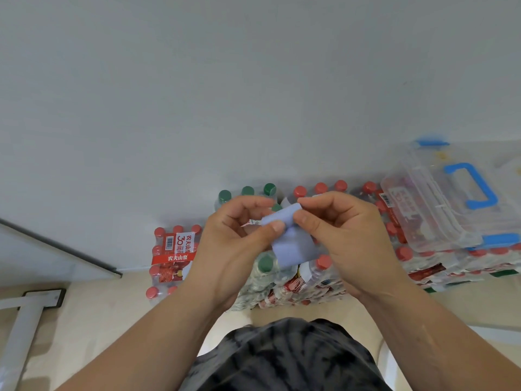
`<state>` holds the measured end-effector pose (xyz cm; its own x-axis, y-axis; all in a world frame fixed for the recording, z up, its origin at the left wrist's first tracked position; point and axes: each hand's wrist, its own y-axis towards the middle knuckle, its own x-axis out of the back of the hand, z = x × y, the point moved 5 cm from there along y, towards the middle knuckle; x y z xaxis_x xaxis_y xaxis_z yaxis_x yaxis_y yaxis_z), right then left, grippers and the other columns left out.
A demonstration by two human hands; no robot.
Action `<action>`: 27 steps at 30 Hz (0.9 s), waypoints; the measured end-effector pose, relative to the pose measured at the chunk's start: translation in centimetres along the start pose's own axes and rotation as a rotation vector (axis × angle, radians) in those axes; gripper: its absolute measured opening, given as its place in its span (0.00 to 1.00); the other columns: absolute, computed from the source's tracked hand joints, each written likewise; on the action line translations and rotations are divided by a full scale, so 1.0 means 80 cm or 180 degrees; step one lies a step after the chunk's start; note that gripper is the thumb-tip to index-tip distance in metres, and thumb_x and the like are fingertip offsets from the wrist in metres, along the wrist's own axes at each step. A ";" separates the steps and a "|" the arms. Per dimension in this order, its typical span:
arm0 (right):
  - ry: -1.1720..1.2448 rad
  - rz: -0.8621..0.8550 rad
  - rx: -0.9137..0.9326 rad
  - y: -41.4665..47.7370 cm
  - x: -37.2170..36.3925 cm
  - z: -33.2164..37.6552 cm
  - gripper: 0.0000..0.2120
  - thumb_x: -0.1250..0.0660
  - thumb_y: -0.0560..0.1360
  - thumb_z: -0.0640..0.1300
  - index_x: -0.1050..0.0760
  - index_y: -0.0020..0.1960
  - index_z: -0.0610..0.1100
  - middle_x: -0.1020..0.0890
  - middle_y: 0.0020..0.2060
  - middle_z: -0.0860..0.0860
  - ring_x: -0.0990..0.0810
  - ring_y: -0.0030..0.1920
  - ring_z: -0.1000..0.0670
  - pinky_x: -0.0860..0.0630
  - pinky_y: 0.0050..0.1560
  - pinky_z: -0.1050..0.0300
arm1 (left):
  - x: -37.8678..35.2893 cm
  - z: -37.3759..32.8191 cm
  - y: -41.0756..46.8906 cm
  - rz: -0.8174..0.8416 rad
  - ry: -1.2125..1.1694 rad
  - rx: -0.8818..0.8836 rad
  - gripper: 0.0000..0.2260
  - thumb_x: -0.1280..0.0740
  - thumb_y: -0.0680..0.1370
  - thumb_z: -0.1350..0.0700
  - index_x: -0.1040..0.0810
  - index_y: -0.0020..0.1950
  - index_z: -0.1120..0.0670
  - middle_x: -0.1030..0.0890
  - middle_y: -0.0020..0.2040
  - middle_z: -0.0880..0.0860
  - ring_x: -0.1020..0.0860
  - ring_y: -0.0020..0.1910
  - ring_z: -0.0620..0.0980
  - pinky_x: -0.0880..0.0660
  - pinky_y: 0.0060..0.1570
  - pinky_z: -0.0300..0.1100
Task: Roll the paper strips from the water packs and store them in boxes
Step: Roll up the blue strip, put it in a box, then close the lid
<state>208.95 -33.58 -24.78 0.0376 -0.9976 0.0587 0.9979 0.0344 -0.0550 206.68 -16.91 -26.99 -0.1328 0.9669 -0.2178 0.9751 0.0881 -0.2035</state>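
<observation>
Two hands are sharing one small job, and that is where the risk lies. Your left hand (236,235) and right hand (342,235) are both pinched on the pale blue paper strip (287,235), held in the air above the shrink-wrapped packs of red-capped and green-capped water bottles (282,277). The upper part is curled into a short roll between your thumbs and forefingers; the loose tail hangs down below it, in front of the bottle caps.

From here the likeliest fault, as I judge it, is the roll springing open. Paper this soft holds no curl, so if either thumb lifts to take a new bite before the other is pressing, the turns will slacken and you will be winding again. Uneven pressure would also send the roll conical, with one edge creeping out sideways.

Watch the hanging tail as well: it could snag on a cap beneath and crease or tear as you wind it up.

Your clear plastic storage box with blue handle and latches (439,201) sits on the packs off to your right, well apart from your hands, and its lid looks shut, though I cannot tell for certain. Opening it would take one hand, leaving the other alone to keep the roll tight.
</observation>
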 end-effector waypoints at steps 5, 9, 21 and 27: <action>-0.0073 0.0023 0.0113 0.003 0.002 0.002 0.09 0.24 0.71 0.33 0.16 0.41 0.47 0.13 0.38 0.52 0.15 0.40 0.55 0.20 0.43 0.63 | 0.000 0.009 0.004 0.0087 -0.0314 0.0416 0.06 0.29 0.74 0.61 0.15 0.49 0.56 0.14 0.49 0.62 0.17 0.49 0.66 0.20 0.51 0.61; -0.0163 0.0251 0.0025 0.001 -0.002 0.001 0.14 0.23 0.70 0.33 0.16 0.48 0.49 0.12 0.42 0.46 0.13 0.45 0.48 0.16 0.46 0.50 | 0.001 0.008 0.007 0.0020 -0.0623 0.0525 0.11 0.28 0.69 0.61 0.17 0.51 0.61 0.16 0.51 0.65 0.16 0.46 0.60 0.18 0.45 0.52; -0.0130 0.0346 -0.0200 0.010 0.003 -0.005 0.17 0.28 0.74 0.30 0.16 0.51 0.51 0.16 0.40 0.40 0.15 0.44 0.42 0.18 0.51 0.49 | 0.005 0.002 0.013 -0.0074 -0.0480 0.0354 0.03 0.31 0.77 0.67 0.19 0.49 0.64 0.15 0.46 0.64 0.15 0.40 0.57 0.19 0.37 0.45; 0.0016 0.0322 -0.0188 0.011 0.004 -0.002 0.15 0.29 0.74 0.28 0.18 0.47 0.49 0.17 0.37 0.42 0.15 0.43 0.42 0.16 0.49 0.48 | 0.006 -0.012 0.014 -0.0044 0.0443 -0.0196 0.05 0.26 0.74 0.66 0.17 0.42 0.57 0.16 0.36 0.58 0.21 0.34 0.59 0.22 0.40 0.47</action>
<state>209.83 -33.84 -24.97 0.1374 -0.9895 0.0447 0.9842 0.1313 -0.1190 207.85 -16.09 -26.42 -0.1246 0.9890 -0.0801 0.9830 0.1121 -0.1456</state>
